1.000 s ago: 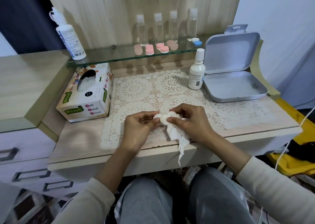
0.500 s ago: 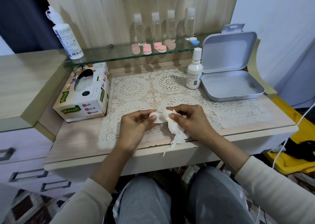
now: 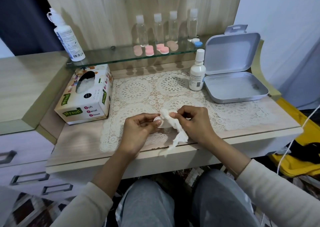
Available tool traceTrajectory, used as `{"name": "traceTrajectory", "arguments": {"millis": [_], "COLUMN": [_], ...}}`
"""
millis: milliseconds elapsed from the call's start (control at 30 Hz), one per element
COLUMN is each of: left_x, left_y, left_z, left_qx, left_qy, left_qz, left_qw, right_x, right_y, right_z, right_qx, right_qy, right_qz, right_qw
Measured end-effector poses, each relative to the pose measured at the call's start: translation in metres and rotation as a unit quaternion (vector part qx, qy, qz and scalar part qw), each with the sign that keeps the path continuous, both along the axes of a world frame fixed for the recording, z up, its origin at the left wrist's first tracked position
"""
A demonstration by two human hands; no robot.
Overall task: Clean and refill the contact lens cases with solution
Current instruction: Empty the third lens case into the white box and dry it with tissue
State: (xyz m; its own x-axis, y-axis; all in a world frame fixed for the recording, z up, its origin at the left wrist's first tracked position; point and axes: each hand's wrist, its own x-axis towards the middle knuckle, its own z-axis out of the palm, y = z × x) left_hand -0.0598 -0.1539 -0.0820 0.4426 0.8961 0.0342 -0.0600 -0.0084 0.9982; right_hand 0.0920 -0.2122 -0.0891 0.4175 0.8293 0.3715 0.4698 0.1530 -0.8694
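White lens case [image 3: 160, 124] held up off the lace mat [image 3: 136, 92], over the front-middle of the desk [image 3: 78, 145], between both hands.

Pose: left hand [image 3: 138, 131] in from lower left, forearm angled up across the desk's front edge, back of hand to camera, wrist straight. Then right hand [image 3: 196, 123] in from lower right, forearm crossing the same edge, knuckles up, wrist bent slightly inward.

Room, left to right:
- tissue box [image 3: 86, 98] near the left hand, apart from it, strip of bare wood in front.
- glass shelf [image 3: 112, 58] over the back of the mat, with large solution bottle [image 3: 69, 41] at its left end, then 4 clear bottles [image 3: 158, 29], pink cases [image 3: 149, 50] and 1 blue-and-white case [image 3: 196, 43].
- open mat between hands and shelf.
- small dropper bottle [image 3: 197, 72] upright just beside open grey tin [image 3: 235, 88] at back right, both well apart from the right hand.
- bare mat and wood from the right hand out to the desk's right edge.

Fingers: left thumb and forefinger pinching the case's left rim, other fingers curled under. Right thumb and forefinger pinching twisted tissue [image 3: 174, 128] against the case's right side, remaining fingers loosely curled. Tissue tail hanging past the desk's front edge. Cannot tell whether the case wells are open or capped.
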Motion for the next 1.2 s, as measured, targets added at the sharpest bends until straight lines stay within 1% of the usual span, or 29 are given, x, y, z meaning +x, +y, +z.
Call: {"name": "traceTrajectory", "arguments": {"millis": [200, 300, 400, 467, 533, 633, 733, 800, 900, 967, 1033, 1133, 1200], "left_x": [-0.001, 0.000, 0.000, -0.002, -0.005, -0.007, -0.007, -0.005, -0.003, -0.003, -0.002, -0.001, -0.002], "left_y": [0.003, 0.000, -0.003, -0.002, 0.001, 0.008, 0.015, 0.019, 0.023, 0.026, 0.029, 0.032, 0.034], "left_z": [-0.002, 0.002, 0.005, 0.007, 0.011, 0.018, 0.024, 0.025, 0.023, 0.020, 0.017, 0.015, 0.014], "left_qx": [0.006, 0.015, 0.021, 0.021, 0.029, 0.031, 0.079, 0.135, 0.264, 0.324, 0.362, 0.399, 0.399], "left_qy": [0.002, -0.016, -0.035, -0.033, 0.001, 0.083, 0.165, 0.205, 0.278, 0.312, 0.336, 0.378, 0.388], "left_qz": [0.008, 0.012, 0.021, 0.010, -0.014, -0.060, -0.078, -0.079, -0.076, -0.075, -0.075, -0.073, -0.072], "left_qw": [1.000, 1.000, 0.999, 0.999, 0.999, 0.994, 0.980, 0.966, 0.921, 0.890, 0.866, 0.832, 0.827], "right_x": [0.005, 0.008, 0.009, 0.010, 0.012, 0.015, 0.016, 0.015, 0.013, 0.010, 0.009, 0.008, 0.008], "right_y": [-0.002, -0.003, -0.007, -0.011, -0.013, -0.014, -0.011, -0.008, -0.003, -0.002, -0.001, 0.000, 0.001], "right_z": [0.001, 0.003, 0.006, 0.007, 0.008, 0.012, 0.017, 0.017, 0.017, 0.016, 0.017, 0.017, 0.017], "right_qx": [-0.009, -0.005, -0.004, -0.009, -0.015, -0.020, -0.032, -0.048, -0.095, -0.117, -0.128, -0.135, -0.137], "right_qy": [0.030, 0.091, 0.152, 0.188, 0.206, 0.217, 0.184, 0.133, 0.042, -0.019, -0.050, -0.060, -0.064], "right_qz": [0.008, 0.016, 0.045, 0.066, 0.077, 0.081, 0.082, 0.072, 0.040, 0.030, 0.028, 0.021, 0.012], "right_qw": [0.999, 0.996, 0.987, 0.980, 0.975, 0.973, 0.979, 0.987, 0.994, 0.992, 0.990, 0.989, 0.988]}}
